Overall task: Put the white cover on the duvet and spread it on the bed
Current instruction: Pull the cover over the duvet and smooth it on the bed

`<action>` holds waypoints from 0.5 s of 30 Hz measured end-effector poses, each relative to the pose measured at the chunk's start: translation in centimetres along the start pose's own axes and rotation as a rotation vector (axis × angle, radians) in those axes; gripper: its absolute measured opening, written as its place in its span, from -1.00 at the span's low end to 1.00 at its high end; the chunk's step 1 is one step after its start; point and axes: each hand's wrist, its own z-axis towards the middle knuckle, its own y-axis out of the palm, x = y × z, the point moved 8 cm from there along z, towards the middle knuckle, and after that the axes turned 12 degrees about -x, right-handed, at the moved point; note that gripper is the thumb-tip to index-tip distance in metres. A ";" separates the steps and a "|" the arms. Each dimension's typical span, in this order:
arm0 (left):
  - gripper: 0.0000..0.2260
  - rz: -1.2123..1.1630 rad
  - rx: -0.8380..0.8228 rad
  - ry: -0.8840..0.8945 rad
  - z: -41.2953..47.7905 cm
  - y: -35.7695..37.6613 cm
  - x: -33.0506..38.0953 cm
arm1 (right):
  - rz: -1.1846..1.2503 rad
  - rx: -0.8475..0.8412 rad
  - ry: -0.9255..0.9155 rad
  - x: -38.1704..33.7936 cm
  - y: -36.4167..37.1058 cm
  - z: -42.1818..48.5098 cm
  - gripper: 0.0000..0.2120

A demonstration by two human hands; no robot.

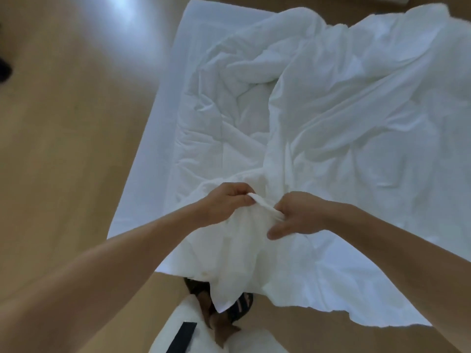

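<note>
Both hands [251, 212] pinch the crumpled white cover's [356, 118] near edge.

Both hands [257, 212] on white cover [356, 118]

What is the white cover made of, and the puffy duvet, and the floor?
The white cover looks like thin woven cloth, probably cotton: it is matte, with fine sharp creases. The duvet looks like padded fabric: it has soft, rounded folds and faint stitched lines. The floor looks like smooth wood or wood-look laminate: it is tan, with a shiny patch of glare.
</note>
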 end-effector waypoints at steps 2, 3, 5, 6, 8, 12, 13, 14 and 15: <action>-0.86 0.072 -0.066 -0.013 0.1 1.0 0.4 | -0.085 0.084 -0.105 -0.8 -0.6 -1.0 -0.82; -0.83 0.116 -0.092 -0.018 0.2 1.4 0.7 | -0.051 0.103 -0.161 -1.0 -0.6 -1.6 -0.87; -0.79 0.150 -0.118 -0.024 0.6 2.0 1.5 | 0.194 0.074 -0.159 0.0 -0.2 -2.2 -0.86; -0.78 0.162 -0.128 -0.030 0.8 2.2 1.8 | 0.314 0.052 -0.120 1.0 0.1 -2.3 -0.83; -0.74 0.268 -0.182 -0.053 1.3 2.8 2.0 | 0.483 0.053 -0.060 3.0 0.2 -2.3 -0.82; -0.87 0.574 -0.328 -0.193 2.0 5.6 1.1 | 0.629 0.094 -0.092 5.4 0.0 -2.4 -0.75; -0.83 0.573 -0.310 -0.197 2.1 5.7 1.2 | 0.659 0.064 -0.109 5.7 0.4 -2.4 -0.73; -0.77 0.524 -0.264 -0.185 2.2 5.4 1.6 | 0.678 0.009 -0.117 5.7 1.0 -2.5 -0.69; -0.77 0.430 -0.207 -0.164 2.2 5.0 1.7 | 0.659 -0.055 -0.110 5.6 1.5 -2.5 -0.61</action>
